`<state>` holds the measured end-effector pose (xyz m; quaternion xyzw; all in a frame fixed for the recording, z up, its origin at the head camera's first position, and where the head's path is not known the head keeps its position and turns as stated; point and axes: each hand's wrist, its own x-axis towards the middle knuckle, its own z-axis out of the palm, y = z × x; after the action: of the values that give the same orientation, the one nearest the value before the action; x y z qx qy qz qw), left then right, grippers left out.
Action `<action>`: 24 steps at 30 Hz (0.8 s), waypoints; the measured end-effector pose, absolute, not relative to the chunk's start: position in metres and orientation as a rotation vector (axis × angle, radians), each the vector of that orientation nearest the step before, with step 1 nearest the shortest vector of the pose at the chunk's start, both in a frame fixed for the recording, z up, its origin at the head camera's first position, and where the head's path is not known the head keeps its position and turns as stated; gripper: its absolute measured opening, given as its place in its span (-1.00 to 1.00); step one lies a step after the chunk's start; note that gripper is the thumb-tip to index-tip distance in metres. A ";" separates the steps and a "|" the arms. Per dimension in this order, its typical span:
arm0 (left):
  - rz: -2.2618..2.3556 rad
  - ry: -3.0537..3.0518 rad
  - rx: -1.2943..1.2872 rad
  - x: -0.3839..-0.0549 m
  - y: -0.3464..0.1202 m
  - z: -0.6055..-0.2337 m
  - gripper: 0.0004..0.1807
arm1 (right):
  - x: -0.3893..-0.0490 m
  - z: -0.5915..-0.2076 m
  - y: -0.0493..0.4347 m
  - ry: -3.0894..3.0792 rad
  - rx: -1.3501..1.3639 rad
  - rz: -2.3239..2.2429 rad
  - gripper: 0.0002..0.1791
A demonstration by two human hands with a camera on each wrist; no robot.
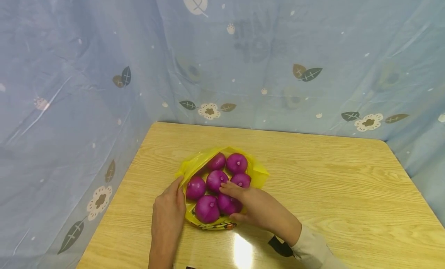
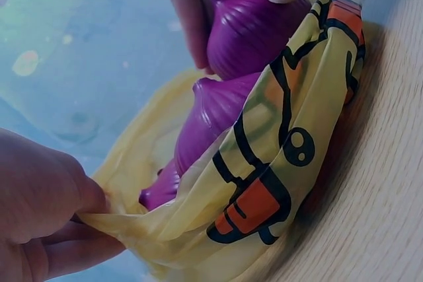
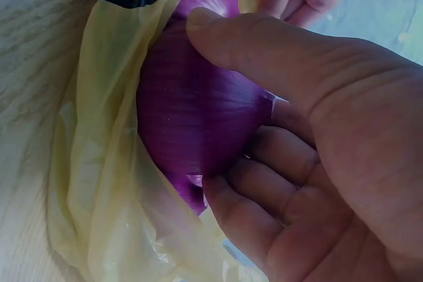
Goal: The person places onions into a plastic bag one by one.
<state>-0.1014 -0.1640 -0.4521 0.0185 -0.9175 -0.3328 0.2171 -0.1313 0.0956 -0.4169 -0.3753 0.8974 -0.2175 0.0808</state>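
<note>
A yellow plastic bag (image 1: 258, 174) lies with its mouth spread, and several purple onions (image 1: 207, 209) fill it. At the bag's left rim, my left hand (image 1: 168, 211) pinches the thin plastic between thumb and fingers, as the left wrist view shows. My right hand (image 1: 262, 208) reaches in from the right and grips one onion (image 3: 192, 104), thumb on the near side and fingers round the other. That onion is still at the bag's mouth, beside other onions. The bag's printed side (image 2: 301, 117) carries black lines and orange patches.
The bag stands on a light wood-grain table (image 1: 330, 184). A blue curtain (image 1: 260, 68) with leaf and flower prints hangs along the table's back and left edges. A bright reflection shines on the tabletop in front of the bag.
</note>
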 end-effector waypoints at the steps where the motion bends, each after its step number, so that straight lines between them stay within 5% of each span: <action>1: -0.918 -2.539 0.050 -0.102 -0.164 -0.452 -0.66 | -0.131 -0.418 0.096 2.681 -1.116 -0.654 -0.19; 24: -0.894 -2.505 0.034 -0.100 -0.163 -0.451 -0.68 | -0.120 -0.434 0.093 2.714 -1.133 -0.565 -0.14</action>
<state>-0.0998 -0.1628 -0.4510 0.0123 -0.9145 -0.3265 0.2386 -0.1199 0.0930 -0.4337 -0.3773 0.9038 -0.1881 0.0734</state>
